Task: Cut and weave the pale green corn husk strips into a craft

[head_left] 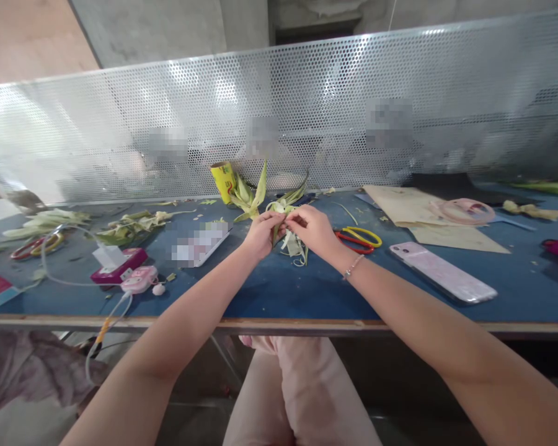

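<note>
In the head view my left hand point(263, 234) and my right hand point(314, 226) meet over the middle of the blue table, fingertips pinched close together. Between them is a thin pale green strip of husk point(275, 231), partly hidden by the fingers. Whitish husk shreds point(295, 244) hang or lie just below the hands; I cannot tell which. Right behind my left hand stand pale green husk leaves point(255, 197), beside a tilted yellow tube point(222, 183). Scissors point(360, 239) with red and yellow handles lie by my right wrist.
A phone point(441, 272) lies to the right, another phone-like slab point(202, 244) to the left. Further left are a pink power strip point(119, 266) with cables, more scissors point(37, 246) and husks point(132, 226). Cardboard sheets point(400, 207) lie back right. A perforated metal screen point(307, 111) borders the table.
</note>
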Available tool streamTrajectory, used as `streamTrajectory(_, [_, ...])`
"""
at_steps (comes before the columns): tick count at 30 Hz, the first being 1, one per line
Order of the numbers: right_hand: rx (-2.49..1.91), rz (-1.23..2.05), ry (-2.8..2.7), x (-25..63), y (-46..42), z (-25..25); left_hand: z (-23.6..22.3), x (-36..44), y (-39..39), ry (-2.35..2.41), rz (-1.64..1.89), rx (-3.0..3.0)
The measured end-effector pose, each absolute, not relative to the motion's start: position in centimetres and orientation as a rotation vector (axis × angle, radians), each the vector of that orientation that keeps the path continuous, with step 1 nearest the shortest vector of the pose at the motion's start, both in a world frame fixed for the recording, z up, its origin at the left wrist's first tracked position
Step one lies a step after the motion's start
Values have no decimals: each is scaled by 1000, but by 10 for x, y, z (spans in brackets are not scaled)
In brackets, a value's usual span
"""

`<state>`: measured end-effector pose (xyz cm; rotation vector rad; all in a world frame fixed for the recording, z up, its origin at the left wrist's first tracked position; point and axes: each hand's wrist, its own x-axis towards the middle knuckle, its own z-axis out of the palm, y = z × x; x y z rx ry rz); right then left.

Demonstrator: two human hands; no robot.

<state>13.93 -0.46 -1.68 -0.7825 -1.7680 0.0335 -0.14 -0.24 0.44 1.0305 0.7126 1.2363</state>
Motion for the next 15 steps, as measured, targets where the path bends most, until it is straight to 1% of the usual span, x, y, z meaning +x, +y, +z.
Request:
streamTrajectory(10, [-891,362,-1630,138,-1,-19,4,1,-4,683,1285,1073])
streamTrajectory(15, [-916,372,-1586,135,-7,-13,3,2,-2,698,1315,1103])
